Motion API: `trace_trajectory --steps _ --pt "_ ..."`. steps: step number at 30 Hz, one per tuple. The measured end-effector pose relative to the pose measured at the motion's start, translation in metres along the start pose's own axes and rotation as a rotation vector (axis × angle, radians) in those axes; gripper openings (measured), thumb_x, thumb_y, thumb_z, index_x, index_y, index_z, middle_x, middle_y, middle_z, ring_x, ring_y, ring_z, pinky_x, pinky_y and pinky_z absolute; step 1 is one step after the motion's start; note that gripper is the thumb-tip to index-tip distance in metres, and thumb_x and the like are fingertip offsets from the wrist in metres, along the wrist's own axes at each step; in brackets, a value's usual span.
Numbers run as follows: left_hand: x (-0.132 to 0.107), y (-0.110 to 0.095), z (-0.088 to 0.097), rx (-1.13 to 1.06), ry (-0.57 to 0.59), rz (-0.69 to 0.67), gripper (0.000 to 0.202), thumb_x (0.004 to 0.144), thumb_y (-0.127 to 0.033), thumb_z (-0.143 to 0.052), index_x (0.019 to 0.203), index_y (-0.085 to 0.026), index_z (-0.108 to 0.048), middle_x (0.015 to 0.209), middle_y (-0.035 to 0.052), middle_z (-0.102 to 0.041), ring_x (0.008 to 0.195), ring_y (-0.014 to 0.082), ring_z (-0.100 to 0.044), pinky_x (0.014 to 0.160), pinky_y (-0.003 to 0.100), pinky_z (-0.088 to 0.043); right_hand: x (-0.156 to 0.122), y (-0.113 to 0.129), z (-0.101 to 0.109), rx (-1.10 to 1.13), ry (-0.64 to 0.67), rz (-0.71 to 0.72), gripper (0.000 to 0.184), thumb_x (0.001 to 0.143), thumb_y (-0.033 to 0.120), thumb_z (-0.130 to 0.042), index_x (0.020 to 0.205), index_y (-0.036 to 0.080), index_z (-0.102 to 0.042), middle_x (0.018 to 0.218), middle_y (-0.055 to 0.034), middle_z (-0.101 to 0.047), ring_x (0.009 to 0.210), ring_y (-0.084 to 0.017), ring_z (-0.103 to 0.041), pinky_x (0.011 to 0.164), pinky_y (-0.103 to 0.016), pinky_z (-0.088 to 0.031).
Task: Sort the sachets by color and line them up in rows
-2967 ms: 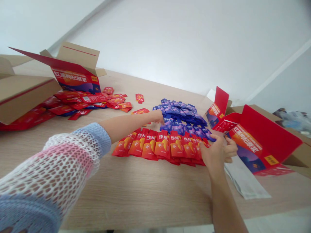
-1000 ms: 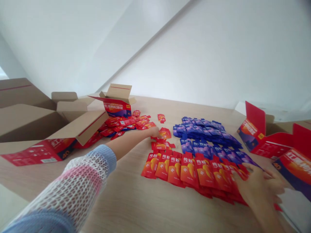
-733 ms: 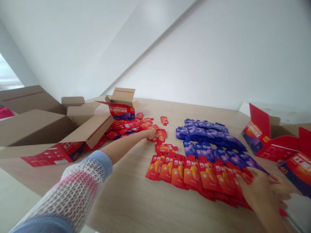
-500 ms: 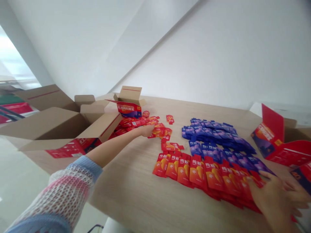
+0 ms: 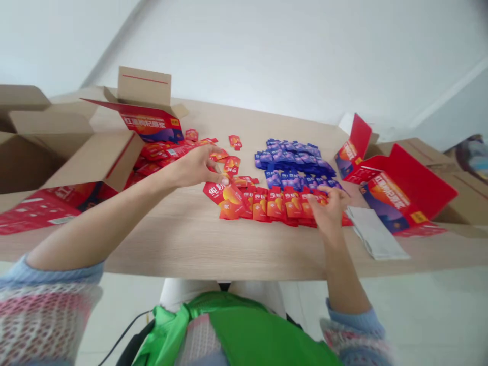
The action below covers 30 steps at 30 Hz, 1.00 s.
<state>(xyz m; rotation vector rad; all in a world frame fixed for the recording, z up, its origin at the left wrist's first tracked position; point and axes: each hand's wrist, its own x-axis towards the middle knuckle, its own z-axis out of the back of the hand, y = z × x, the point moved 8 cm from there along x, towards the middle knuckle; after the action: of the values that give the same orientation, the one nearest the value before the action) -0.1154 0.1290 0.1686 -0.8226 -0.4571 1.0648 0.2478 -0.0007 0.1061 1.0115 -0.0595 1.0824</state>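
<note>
Red sachets [image 5: 261, 204] under both hands [image 5: 194, 170] [image 5: 330, 211]

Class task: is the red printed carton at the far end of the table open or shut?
Open: the carton has its cardboard flaps standing raised and spread apart.

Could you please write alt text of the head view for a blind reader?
A person's left hand touches a red sachet at the end of a row of red sachets on a wooden table, and the right hand lies on that row. Blue sachets lie massed behind, with opened red cartons to either side.
</note>
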Motion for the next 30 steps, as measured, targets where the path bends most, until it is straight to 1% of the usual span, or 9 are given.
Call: trace_trajectory --steps 6,10,13,16,18,21,24,27,30 --pt "-0.007 -0.062 -0.06 0.023 0.241 -0.19 0.098 0.069 -0.029 -0.084 0.153 -0.015 -0.036 0.083 0.0015 -0.073 0.076 0.0179 -0.07 0.066 0.025 -0.05 -0.064 0.088 -0.044 0.438 0.485 0.222 0.031 0.09 0.05 -0.061 0.105 0.022 -0.061 0.101 -0.0045 -0.059 0.086 -0.018 -0.054 0.079 -0.033 -0.046" --pt "-0.008 -0.079 -0.085 0.001 0.316 -0.302 0.083 0.075 -0.029 -0.079 0.148 -0.014 -0.042 0.089 0.003 -0.073 0.08 0.0173 -0.07 0.069 0.025 -0.05 -0.087 0.102 -0.057 0.468 0.525 0.233 0.03 0.092 0.05 -0.06 0.098 0.021 -0.059 0.089 -0.0031 -0.06 0.076 -0.016 -0.052 0.069 -0.03 -0.042" --pt "0.006 -0.077 -0.093 -0.061 0.207 -0.32 0.068 0.077 -0.032 -0.079 0.137 -0.014 -0.053 0.086 0.0027 -0.072 0.082 0.0182 -0.069 0.07 0.027 -0.051 -0.087 0.093 -0.058 0.377 0.426 0.236 0.034 0.098 0.051 -0.05 0.081 0.021 -0.052 0.079 -0.0022 -0.058 0.072 -0.016 -0.051 0.069 -0.029 -0.038" --pt "0.033 -0.058 -0.101 -0.205 0.08 -0.221 0.063 0.078 -0.037 -0.08 0.131 -0.013 -0.055 0.083 0.0032 -0.07 0.077 0.0186 -0.067 0.067 0.028 -0.051 -0.069 0.076 -0.063 0.289 0.374 0.163 0.039 0.101 0.049 -0.039 0.076 0.022 -0.05 0.072 -0.0019 -0.058 0.067 -0.016 -0.051 0.065 -0.028 -0.035" --pt "0.053 -0.039 -0.105 -0.345 -0.004 -0.138 0.061 0.082 -0.036 -0.077 0.133 -0.013 -0.051 0.088 0.0058 -0.071 0.078 0.0186 -0.068 0.068 0.029 -0.052 -0.051 0.068 -0.072 0.203 0.401 0.111 0.039 0.102 0.046 -0.037 0.075 0.021 -0.053 0.072 -0.0032 -0.061 0.068 -0.017 -0.054 0.065 -0.027 -0.035" --pt "0.07 -0.016 -0.093 -0.412 -0.258 -0.135 0.054 0.084 -0.029 -0.074 0.13 -0.013 -0.051 0.111 0.0128 -0.071 0.096 0.0208 -0.069 0.081 0.033 -0.055 -0.027 0.061 -0.091 -0.02 0.529 0.014 0.04 0.102 0.037 -0.038 0.072 0.02 -0.057 0.076 -0.0048 -0.066 0.072 -0.017 -0.057 0.064 -0.026 -0.034" --pt "0.059 -0.01 -0.084 -0.257 -0.419 -0.275 0.036 0.085 -0.028 -0.069 0.118 -0.015 -0.06 0.12 0.0118 -0.069 0.106 0.0218 -0.067 0.092 0.037 -0.053 -0.018 0.058 -0.106 -0.172 0.605 -0.06 0.04 0.102 0.03 -0.042 0.069 0.018 -0.061 0.073 -0.0057 -0.066 0.07 -0.017 -0.058 0.062 -0.025 -0.032" --pt "0.034 -0.015 -0.099 -0.013 -0.366 -0.426 0.018 0.091 -0.028 -0.061 0.104 -0.019 -0.068 0.109 0.0075 -0.073 0.104 0.0219 -0.067 0.096 0.04 -0.05 -0.023 0.058 -0.115 -0.208 0.607 -0.098 0.036 0.098 0.03 -0.051 0.068 0.017 -0.066 0.069 -0.0066 -0.066 0.067 -0.017 -0.058 0.062 -0.026 -0.032" --pt "0.006 -0.017 -0.128 0.272 -0.307 -0.551 0.019 0.095 -0.03 -0.056 0.102 -0.021 -0.072 0.113 0.0076 -0.073 0.11 0.0249 -0.064 0.1 0.046 -0.045 -0.034 0.056 -0.119 -0.253 0.606 -0.144 0.033 0.096 0.037 -0.06 0.07 0.018 -0.069 0.073 -0.0078 -0.069 0.072 -0.02 -0.062 0.064 -0.027 -0.034"
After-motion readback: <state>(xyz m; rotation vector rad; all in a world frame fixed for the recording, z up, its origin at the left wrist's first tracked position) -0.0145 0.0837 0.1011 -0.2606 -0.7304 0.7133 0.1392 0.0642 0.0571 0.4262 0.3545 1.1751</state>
